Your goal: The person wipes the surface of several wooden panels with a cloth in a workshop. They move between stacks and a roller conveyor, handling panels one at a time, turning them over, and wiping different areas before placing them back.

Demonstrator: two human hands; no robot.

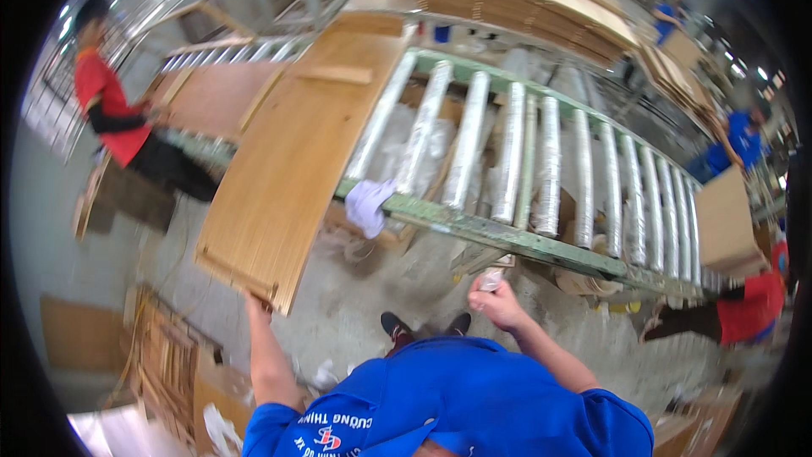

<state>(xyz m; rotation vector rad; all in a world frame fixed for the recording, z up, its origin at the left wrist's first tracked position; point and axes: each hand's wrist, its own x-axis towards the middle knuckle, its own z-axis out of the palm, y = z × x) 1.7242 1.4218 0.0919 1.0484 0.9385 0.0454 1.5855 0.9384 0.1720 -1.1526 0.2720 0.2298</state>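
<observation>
A long brown wooden panel (279, 186) lies aslant across the roller conveyor (507, 152), its near end jutting out over the floor. My left hand (257, 305) grips the corner of that near end, with some fingers hidden at the edge. A short wooden strip (335, 75) rests across the panel's far part. My right hand (505, 308) is closed in front of the conveyor's green side rail, around a small, clear, shiny piece (491, 278) that is too blurred to name. Between my hands, a pale lilac rag (368, 206) hangs over the rail.
On the left, a person in red (114, 110) stands by another panel (216, 97). Stacked boards (524, 13) lie beyond the rollers. People in blue (744, 140) and red (753, 309) are at the right. Wood scraps (165, 355) lie at lower left.
</observation>
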